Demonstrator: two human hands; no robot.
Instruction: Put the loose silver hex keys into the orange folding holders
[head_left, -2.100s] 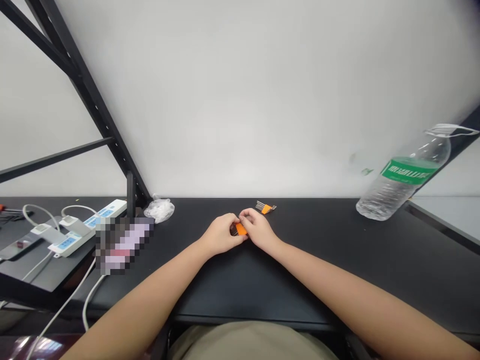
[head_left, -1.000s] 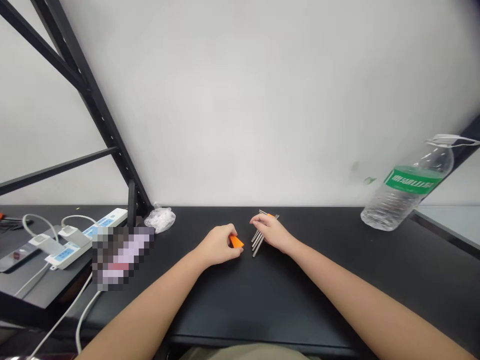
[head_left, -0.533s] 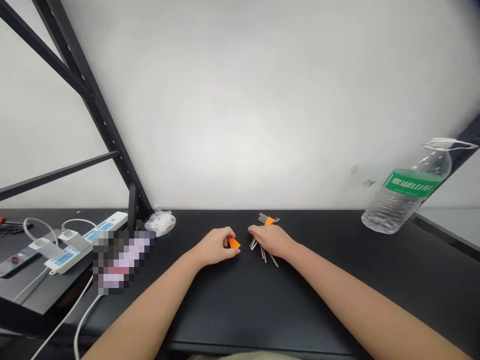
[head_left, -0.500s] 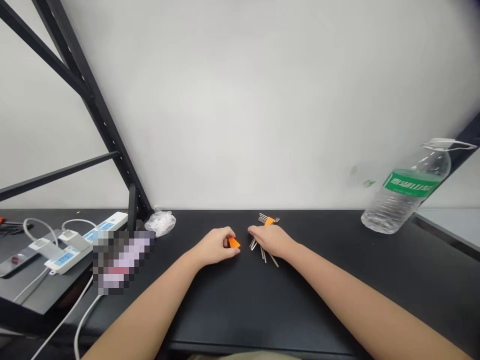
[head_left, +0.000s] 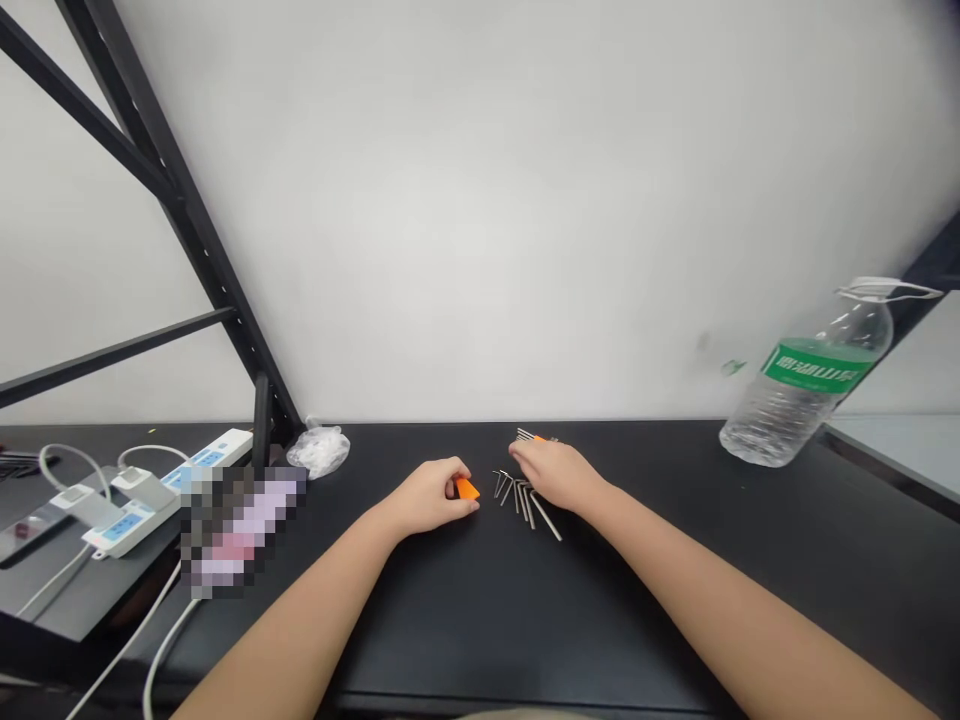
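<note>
My left hand (head_left: 431, 497) is closed in a pinch on a small orange plastic holder (head_left: 467, 489), held just above or on the black tabletop. To its right lie several L-shaped hex keys (head_left: 523, 500), fanned side by side in a row of graded sizes. My right hand (head_left: 559, 473) is over the far right end of that row, fingers together and bent downward. Its fingertips and whatever they grip are hidden. Just beyond it, a second orange piece (head_left: 539, 438) peeks out, with thin metal rods (head_left: 524, 434) at its left; most of this piece is covered by the hand.
A crumpled clear plastic bag (head_left: 319, 451) sits at the back left. Farther left are a white power strip (head_left: 169, 490) with plugs and cables, and a blurred-out item (head_left: 244, 530). A large water bottle (head_left: 806, 385) stands at the right. Black frame bars (head_left: 202, 235) rise at the left.
My right hand has shifted slightly right and away from me, baring more of the hex keys, which now lie more spread out. My left hand keeps its pinch on the orange holder.
</note>
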